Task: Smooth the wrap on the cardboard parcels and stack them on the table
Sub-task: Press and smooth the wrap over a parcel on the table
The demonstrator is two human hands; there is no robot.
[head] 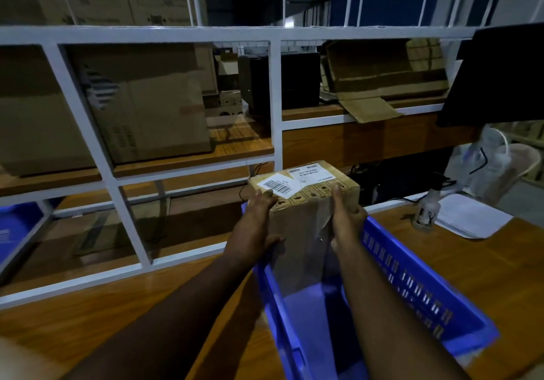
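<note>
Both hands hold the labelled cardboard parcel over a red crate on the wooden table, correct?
Not quite: the crate is blue, not red, as the head view shows. The rest holds: left hand and right hand hold the labelled parcel over it, on the wooden table.

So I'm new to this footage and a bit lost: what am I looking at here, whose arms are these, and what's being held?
There is no machine: a person wears a camera on the head, looking down at their own arms. Both hands, left hand and right hand, grip a brown cardboard parcel with white barcode labels and loose clear wrap. It is held above a blue plastic crate on a wooden table. A white sheet of paper lies to the right; a white metal shelf frame stands behind.
</note>
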